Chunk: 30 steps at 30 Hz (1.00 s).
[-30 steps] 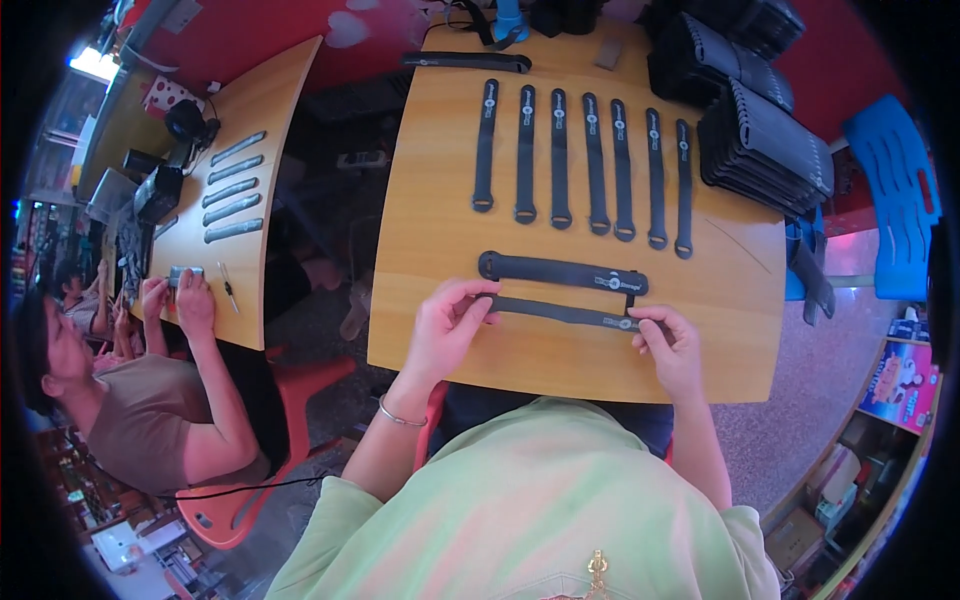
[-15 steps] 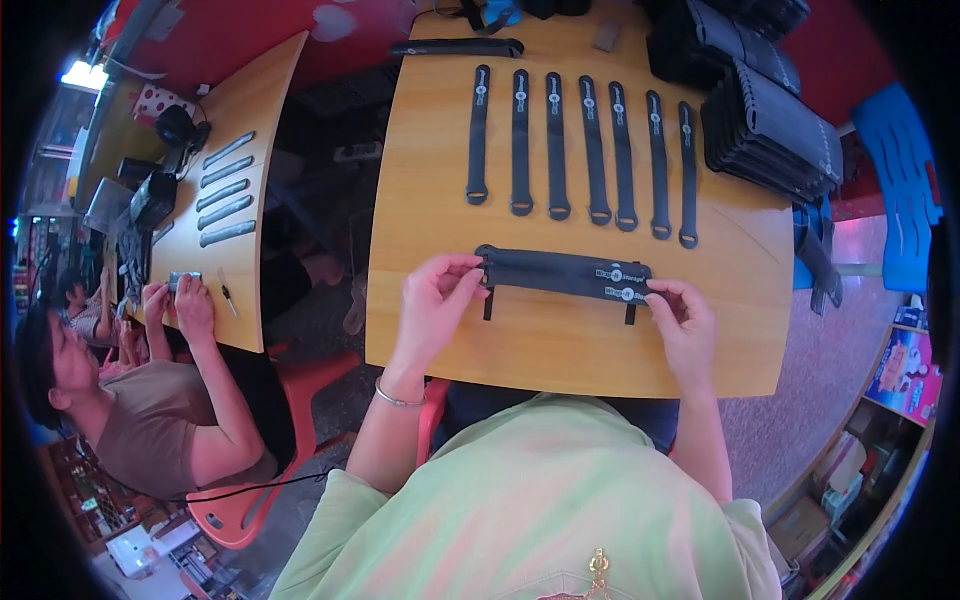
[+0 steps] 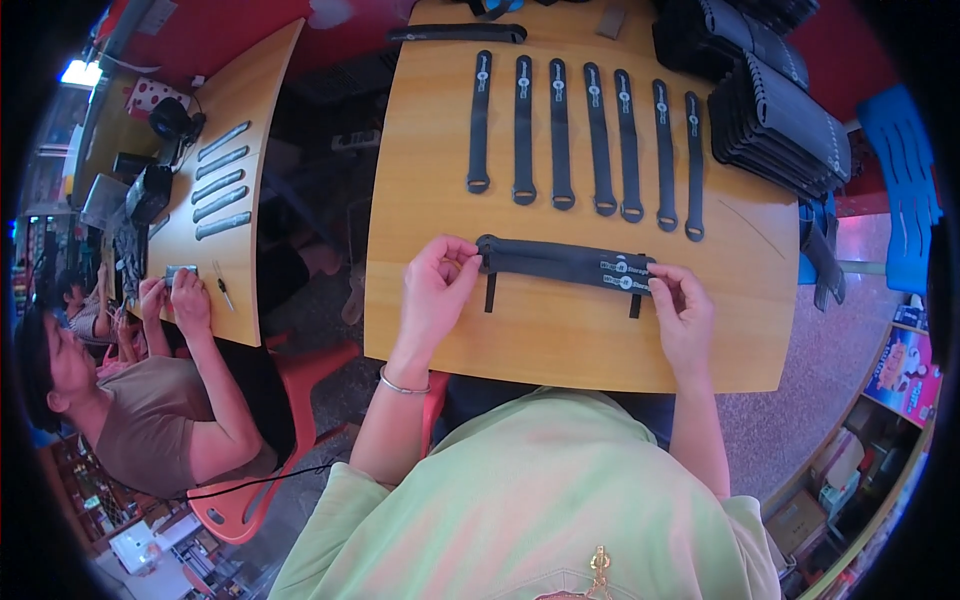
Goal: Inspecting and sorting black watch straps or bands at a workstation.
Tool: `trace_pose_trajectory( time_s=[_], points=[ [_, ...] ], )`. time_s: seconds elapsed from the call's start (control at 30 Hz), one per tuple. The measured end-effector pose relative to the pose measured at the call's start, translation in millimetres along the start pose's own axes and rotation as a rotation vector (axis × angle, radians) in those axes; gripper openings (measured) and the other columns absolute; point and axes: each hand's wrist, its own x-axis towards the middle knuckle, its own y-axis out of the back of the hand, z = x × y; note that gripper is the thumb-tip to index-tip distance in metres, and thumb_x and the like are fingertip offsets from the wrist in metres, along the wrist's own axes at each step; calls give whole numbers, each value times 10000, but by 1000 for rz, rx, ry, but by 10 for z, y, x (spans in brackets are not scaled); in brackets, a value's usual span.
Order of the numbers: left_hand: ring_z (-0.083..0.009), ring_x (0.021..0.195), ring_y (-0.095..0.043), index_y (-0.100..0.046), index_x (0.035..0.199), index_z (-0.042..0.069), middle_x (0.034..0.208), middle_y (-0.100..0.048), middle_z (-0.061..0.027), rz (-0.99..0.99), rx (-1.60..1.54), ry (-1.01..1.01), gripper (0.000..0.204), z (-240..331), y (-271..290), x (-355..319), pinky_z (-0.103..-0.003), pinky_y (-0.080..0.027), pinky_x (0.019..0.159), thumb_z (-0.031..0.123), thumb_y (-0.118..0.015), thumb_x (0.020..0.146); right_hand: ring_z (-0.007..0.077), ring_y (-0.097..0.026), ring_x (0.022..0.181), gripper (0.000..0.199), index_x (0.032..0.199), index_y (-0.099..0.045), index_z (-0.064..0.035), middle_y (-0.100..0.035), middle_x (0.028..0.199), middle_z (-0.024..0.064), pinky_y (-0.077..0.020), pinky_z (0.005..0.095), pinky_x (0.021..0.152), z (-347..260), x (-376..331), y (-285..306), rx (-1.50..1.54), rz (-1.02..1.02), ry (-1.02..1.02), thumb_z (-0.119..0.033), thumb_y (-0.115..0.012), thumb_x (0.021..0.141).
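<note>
A pair of black fabric straps (image 3: 563, 263) lies stacked lengthwise near the front of the wooden table (image 3: 560, 340). My left hand (image 3: 436, 283) pinches their left end. My right hand (image 3: 680, 303) pinches the right end, beside small white labels. Two short black tabs stick out below the stack toward me. Beyond it, several black straps (image 3: 585, 140) with ring ends lie side by side in a row.
A stack of black folded pieces (image 3: 775, 110) sits at the table's far right. One more strap (image 3: 457, 33) lies across the far edge. At a second table (image 3: 245, 250) on the left, another person (image 3: 140, 420) handles a small object beside several grey straps. A red chair stands below.
The thin strap I held has been brought up against the wider strap, and the two now lie together. Both my hands shifted slightly forward, still at the ends.
</note>
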Motion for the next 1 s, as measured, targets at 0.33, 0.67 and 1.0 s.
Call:
trace_pose_trajectory(
  time_s=[0.33,0.67,1.0],
  points=[
    [-15,485,-478,-592,871,-25,685,-578,1,-23,-22,-66,52,24,-28,13,-189,-347,448,-29,-620,828,23,-474,634,212,1053,-587,-40,-542,740,-41,-380,168,549,40,17,-27,-9,95,26,-12,-644,851],
    [-16,490,-490,-588,874,-26,702,-583,-3,-19,-43,-38,50,41,-38,25,-187,-372,440,-32,-613,830,27,-473,623,222,1047,-587,-39,-543,727,-33,-382,170,542,44,17,-44,-36,108,18,-9,-658,838],
    [7,517,-475,-588,900,-8,766,-567,11,-10,23,30,63,24,-35,44,-166,-393,435,-15,-621,847,29,-474,622,228,1039,-583,-33,-536,728,-30,-392,173,546,25,17,-48,-58,71,-81,-11,-670,830]
  ],
)
